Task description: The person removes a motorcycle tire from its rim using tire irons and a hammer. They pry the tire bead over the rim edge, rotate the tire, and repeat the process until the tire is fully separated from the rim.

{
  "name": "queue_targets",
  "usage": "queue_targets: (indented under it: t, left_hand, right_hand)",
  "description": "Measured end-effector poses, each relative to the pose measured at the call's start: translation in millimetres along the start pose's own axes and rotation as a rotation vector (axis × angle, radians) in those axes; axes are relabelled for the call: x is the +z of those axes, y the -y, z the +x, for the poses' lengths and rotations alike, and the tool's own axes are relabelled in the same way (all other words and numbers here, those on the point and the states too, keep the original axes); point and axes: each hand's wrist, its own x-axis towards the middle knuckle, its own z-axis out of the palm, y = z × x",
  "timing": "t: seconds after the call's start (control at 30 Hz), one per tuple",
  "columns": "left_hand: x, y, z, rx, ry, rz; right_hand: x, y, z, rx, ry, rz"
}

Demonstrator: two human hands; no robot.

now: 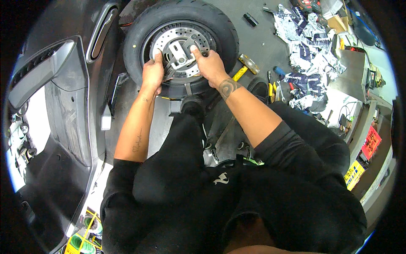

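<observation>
A black tyre (135, 38) lies flat on a wheel with a drilled silver brake disc (169, 35) and a silver caliper-like bracket (182, 53) at its hub. My left hand (153, 72) grips at the wheel's lower left, thumb on the disc area beside the bracket. My right hand (210, 63) is closed at the bracket's right, thumb against it; its fingertips are partly hidden. A dark metal bar shows under the bracket near my left hand. A yellow-handled hammer (249, 63) lies just right of the tyre, and my shoe shows below it.
Black vehicle bodywork (63, 110) fills the left side. On the right are crumpled silver wrappers (308, 59), small hand tools (277, 91), a metal box (351, 76) and shelving (372, 161). A small black cylinder (251, 20) lies above right of the tyre.
</observation>
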Motion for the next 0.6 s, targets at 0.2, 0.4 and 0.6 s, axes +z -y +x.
queue_targets:
  t: [0.2,0.4,0.6]
  left_hand:
    - [-3.9,-1.8,-2.5,-0.010,0.006,-0.009]
    - [-6.2,-7.8,-10.3,-0.050,0.005,0.041]
    - [-7.9,-12.4,-17.5,-0.138,0.037,-0.001]
  right_hand:
    - [5.0,-1.9,0.2,0.014,-0.032,0.013]
    - [-2.4,0.7,6.3,0.130,0.158,0.166]
    - [-36.1,-32.1,-19.0,0.017,0.100,0.190]
